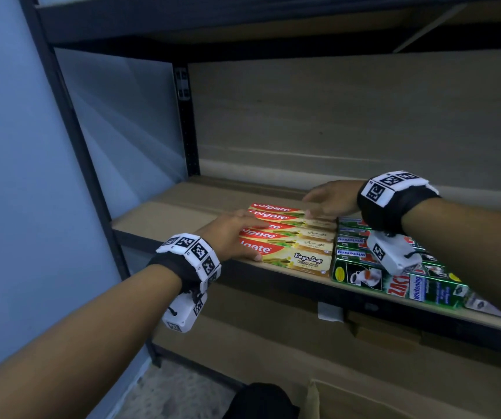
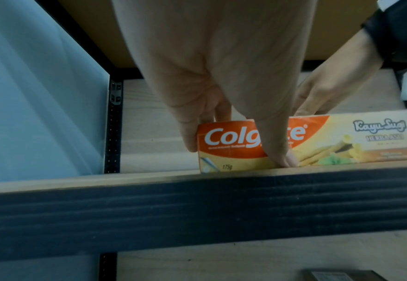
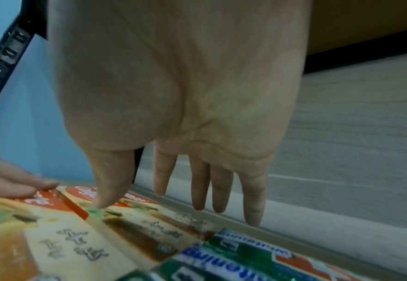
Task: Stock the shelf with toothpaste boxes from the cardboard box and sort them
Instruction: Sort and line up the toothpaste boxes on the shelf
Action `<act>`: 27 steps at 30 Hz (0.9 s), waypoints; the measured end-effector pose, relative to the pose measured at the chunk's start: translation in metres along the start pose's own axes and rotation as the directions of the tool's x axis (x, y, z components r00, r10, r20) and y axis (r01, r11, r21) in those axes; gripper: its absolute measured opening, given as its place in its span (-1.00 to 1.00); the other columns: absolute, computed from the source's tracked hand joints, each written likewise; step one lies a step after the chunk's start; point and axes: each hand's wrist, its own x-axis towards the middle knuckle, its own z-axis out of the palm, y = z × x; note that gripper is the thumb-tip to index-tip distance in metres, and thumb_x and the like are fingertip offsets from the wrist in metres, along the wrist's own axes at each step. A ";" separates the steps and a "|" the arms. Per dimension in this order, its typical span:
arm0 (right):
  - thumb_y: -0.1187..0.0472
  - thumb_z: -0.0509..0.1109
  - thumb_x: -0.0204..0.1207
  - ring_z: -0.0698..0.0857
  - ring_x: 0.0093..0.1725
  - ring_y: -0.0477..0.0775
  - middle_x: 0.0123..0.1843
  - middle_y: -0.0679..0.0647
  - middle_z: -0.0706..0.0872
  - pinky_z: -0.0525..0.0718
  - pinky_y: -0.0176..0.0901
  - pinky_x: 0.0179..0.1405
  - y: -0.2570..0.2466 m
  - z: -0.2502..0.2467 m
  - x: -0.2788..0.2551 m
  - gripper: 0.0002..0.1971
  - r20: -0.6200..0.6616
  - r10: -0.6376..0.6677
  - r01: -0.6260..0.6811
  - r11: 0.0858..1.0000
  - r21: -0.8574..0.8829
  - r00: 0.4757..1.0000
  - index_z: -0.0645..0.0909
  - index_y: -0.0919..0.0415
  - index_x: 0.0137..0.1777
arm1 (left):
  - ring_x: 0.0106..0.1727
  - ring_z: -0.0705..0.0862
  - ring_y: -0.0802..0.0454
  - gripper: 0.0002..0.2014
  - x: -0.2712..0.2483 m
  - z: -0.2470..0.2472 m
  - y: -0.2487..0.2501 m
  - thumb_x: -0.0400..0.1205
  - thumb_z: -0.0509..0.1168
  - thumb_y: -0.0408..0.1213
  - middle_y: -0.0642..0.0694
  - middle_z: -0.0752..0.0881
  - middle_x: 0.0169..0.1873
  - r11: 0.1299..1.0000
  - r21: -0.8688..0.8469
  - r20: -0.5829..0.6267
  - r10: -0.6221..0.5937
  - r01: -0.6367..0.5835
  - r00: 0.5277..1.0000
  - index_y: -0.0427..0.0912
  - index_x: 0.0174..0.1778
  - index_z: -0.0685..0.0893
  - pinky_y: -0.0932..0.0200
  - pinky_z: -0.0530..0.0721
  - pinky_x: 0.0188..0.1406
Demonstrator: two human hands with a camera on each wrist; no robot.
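Observation:
Several red-and-cream Colgate boxes [image 1: 291, 237] lie side by side on the wooden shelf [image 1: 167, 213], and their front one [image 2: 353, 144] sits at the shelf's front edge. My left hand [image 1: 255, 238] rests on their left ends. Its thumb [image 2: 284, 155] presses the front box's face, and its fingers reach along the box's end and top. My right hand [image 1: 312, 205] hovers over the far boxes' right part with straight fingers [image 3: 221, 190]. Its thumb tip touches a box top. Green Zact whitening boxes [image 1: 394, 276] are stacked to the right.
A black steel post [image 1: 187, 116] stands at the shelf's back left, with a blue wall beyond. An upper shelf [image 1: 273, 31] hangs overhead. Bare board lies left of and behind the Colgate boxes. A cardboard box [image 1: 409, 400] sits on the floor below, at the right.

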 end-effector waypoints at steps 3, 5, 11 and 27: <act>-0.21 0.22 0.69 0.22 0.71 0.15 0.74 0.00 0.24 0.16 0.11 0.64 0.002 0.004 0.016 -0.39 0.030 0.033 -0.033 0.999 -0.015 0.999 0.24 -0.10 0.70 | 0.59 0.39 0.03 -0.21 0.003 0.003 0.001 0.44 0.57 0.04 0.00 0.42 0.61 0.998 0.042 0.008 0.046 -0.046 0.999 0.17 0.60 0.44 0.25 0.29 0.52; -0.21 0.29 0.65 0.27 0.69 0.17 0.73 0.01 0.27 0.20 0.12 0.63 0.003 0.010 0.026 -0.37 0.075 0.059 -0.061 0.998 0.021 0.995 0.26 -0.14 0.69 | 0.67 0.27 -0.03 -0.21 0.004 0.005 -0.002 0.47 0.54 0.08 -0.05 0.33 0.66 0.996 0.077 0.028 0.037 -0.039 0.999 0.21 0.63 0.37 0.08 0.23 0.65; -0.15 0.34 0.65 0.32 0.66 0.15 0.71 -0.02 0.31 0.16 0.06 0.64 0.004 0.019 0.033 -0.37 0.139 0.062 -0.066 0.998 0.023 0.988 0.26 -0.19 0.69 | 0.73 0.06 -0.07 -0.22 0.002 0.007 -0.004 0.53 0.50 0.06 0.01 0.16 0.71 0.998 0.052 0.061 0.019 -0.023 0.998 0.29 0.64 0.28 0.00 0.09 0.68; -0.02 0.30 0.71 0.43 0.60 0.08 0.68 -0.06 0.36 0.23 0.00 0.61 -0.005 0.015 0.017 -0.44 0.153 0.080 -0.085 0.996 0.023 0.985 0.27 -0.20 0.68 | 0.74 0.05 -0.03 -0.22 0.002 0.007 -0.002 0.54 0.47 0.09 0.04 0.15 0.71 0.996 0.082 0.082 -0.026 0.020 0.996 0.35 0.64 0.24 -0.12 0.12 0.71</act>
